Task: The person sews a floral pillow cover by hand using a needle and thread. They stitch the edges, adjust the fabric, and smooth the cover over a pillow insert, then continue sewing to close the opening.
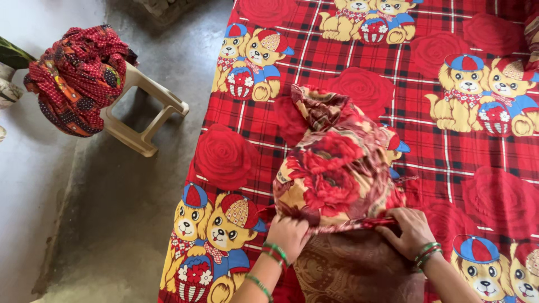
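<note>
A cream pillowcase with red roses (pixel 337 168) lies bunched on a bed. Its open end is drawn over a brown patterned pillow (pixel 353 269) near the bed's front edge. My left hand (pixel 287 235) grips the case's left edge, fingers curled into the cloth. My right hand (pixel 410 230) holds the case's right edge against the pillow. Both wrists wear green and red bangles.
The bed is covered by a red checked sheet (pixel 449 157) with roses and cartoon bears. To the left on the grey concrete floor (pixel 101 213) stands a beige plastic stool (pixel 149 109) with a heap of red patterned cloth (pixel 78 76) on it.
</note>
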